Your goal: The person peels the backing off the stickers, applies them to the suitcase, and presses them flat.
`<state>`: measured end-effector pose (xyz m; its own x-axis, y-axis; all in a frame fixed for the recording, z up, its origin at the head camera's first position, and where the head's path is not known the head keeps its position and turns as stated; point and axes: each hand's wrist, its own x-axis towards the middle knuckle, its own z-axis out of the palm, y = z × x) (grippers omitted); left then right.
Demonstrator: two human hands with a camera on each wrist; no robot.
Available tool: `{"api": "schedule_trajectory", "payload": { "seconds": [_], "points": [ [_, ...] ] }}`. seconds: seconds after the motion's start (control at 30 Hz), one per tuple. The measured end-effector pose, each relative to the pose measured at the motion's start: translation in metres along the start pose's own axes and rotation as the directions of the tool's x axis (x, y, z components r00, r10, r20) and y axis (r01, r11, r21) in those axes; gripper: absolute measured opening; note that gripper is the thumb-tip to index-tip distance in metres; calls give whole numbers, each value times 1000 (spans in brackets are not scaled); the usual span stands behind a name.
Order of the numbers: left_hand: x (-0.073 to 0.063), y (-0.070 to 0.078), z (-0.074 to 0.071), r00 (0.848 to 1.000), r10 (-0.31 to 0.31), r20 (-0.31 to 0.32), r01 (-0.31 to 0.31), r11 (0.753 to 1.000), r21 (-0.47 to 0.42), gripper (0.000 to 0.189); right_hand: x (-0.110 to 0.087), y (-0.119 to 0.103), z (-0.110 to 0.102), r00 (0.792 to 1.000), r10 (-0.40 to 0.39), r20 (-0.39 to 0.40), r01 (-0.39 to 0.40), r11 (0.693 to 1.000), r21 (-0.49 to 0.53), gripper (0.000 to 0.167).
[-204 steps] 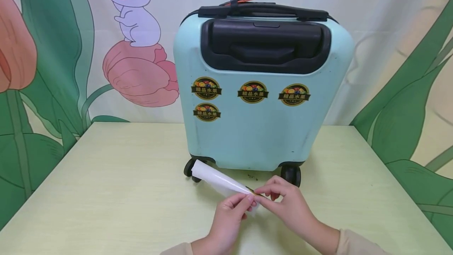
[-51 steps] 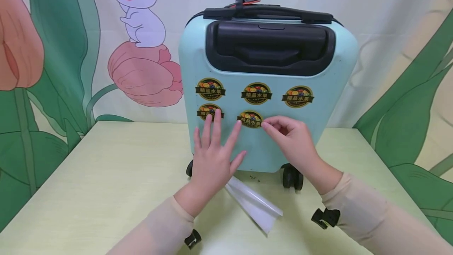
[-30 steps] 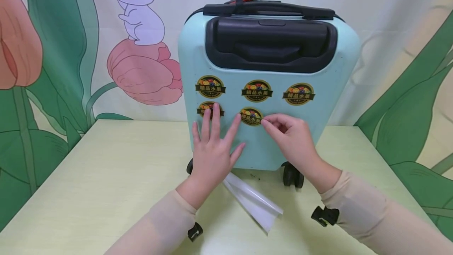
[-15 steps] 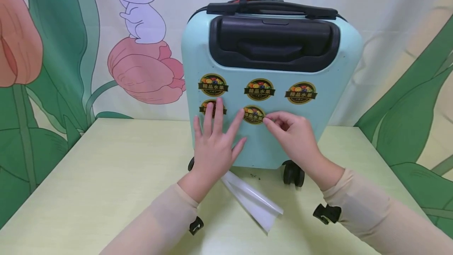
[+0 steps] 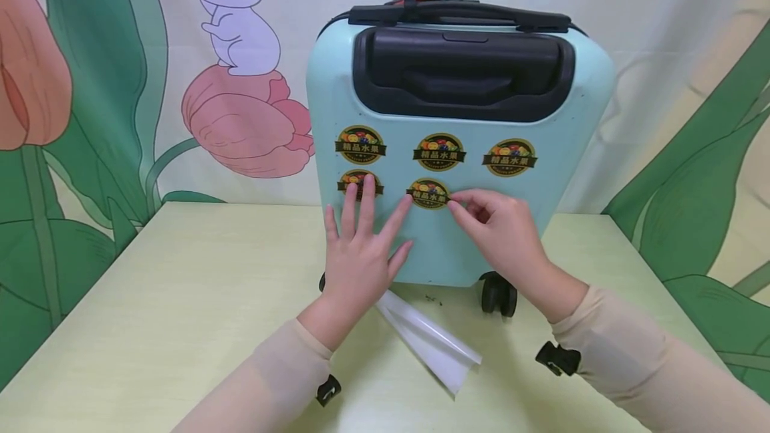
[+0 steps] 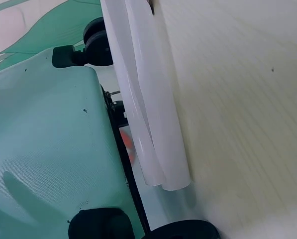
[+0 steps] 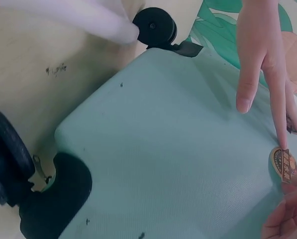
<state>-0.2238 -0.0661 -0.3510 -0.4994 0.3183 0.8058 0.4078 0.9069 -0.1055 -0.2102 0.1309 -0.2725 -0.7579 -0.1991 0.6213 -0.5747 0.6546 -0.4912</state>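
A light blue suitcase (image 5: 457, 246) with a black handle stands upright on the table, with several round black-and-gold fruit stickers on its face. My right hand (image 5: 502, 232) pinches the right edge of the middle sticker of the lower row (image 5: 429, 194) between thumb and index finger. Spread flat against the suitcase, my left hand (image 5: 361, 259) has straight fingers, its index fingertip at that sticker's left edge. Its other fingers partly cover the lower left sticker (image 5: 359, 179). The right wrist view shows the same sticker (image 7: 283, 162) between both hands, lying close to the suitcase face.
A curled white backing sheet (image 5: 430, 346) lies on the table (image 5: 198, 326) in front of the suitcase. Black wheels (image 5: 498, 294) hold the suitcase up. Behind it hangs a printed curtain (image 5: 252, 125) with a rabbit and flowers.
Earlier both hands held the backing sheet low in front of the suitcase; now it lies on the table and the sticker is up on the suitcase face. In the last second the hands barely move.
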Motion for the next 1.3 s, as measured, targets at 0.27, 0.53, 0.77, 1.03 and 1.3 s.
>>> {"api": "schedule_trajectory", "payload": {
  "seconds": [0.27, 0.53, 0.77, 1.03, 1.3],
  "points": [
    [-2, -2, -1, 999, -13, 35, 14, 1000, -19, 63, -1, 1, -2, 990, -142, -12, 137, 973, -187, 12],
    [-4, -2, -1, 1000, -2, 24, 3, 999, -32, 63, 18, -10, -20, 906, -378, -188, 321, 906, -276, 15],
    [-6, -4, -4, 999, -17, 30, 17, 1000, -23, 66, 46, -21, -35, 811, -533, -240, 415, 814, -406, 29],
    [-8, -6, -6, 998, -11, 57, 12, 1000, -18, 66, 53, -24, -37, 862, -492, -121, 359, 761, -541, 38],
    [-14, -4, -8, 999, 19, 44, -18, 999, -40, 71, 62, -31, -32, 896, -425, -132, 323, 826, -462, 27]
  ]
}}
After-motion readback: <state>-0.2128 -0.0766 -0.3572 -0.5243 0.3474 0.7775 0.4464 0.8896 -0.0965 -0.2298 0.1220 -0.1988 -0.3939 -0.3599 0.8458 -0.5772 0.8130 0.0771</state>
